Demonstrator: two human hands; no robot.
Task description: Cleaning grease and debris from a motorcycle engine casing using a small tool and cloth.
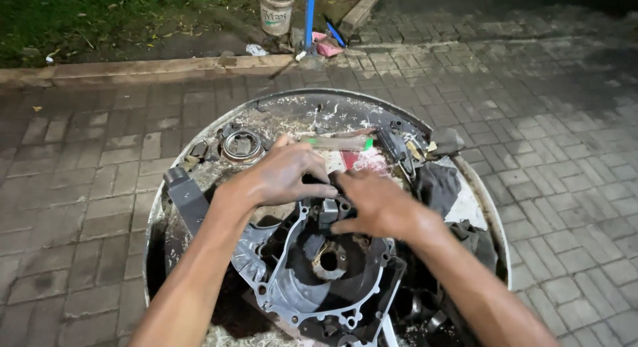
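A grey metal engine case half [302, 280] lies open side up in a dirty round metal tray [199, 144]. My left hand [286, 174] rests at the case's upper rim, fingers curled down on a small part there. My right hand [375, 204] is beside it, fingertips pinching the same small dark part at the top of the case. Both hands meet over the rim; what they pinch is mostly hidden. A round bearing hole [329, 260] shows in the middle of the case.
In the tray lie a round metal ring part [242, 145], a tool with a clear and green handle [339, 143], a dark rag [435, 184] and a black bar [186, 197]. Brick paving surrounds the tray. A bucket [276, 9] and blue pole [310, 14] stand by the curb.
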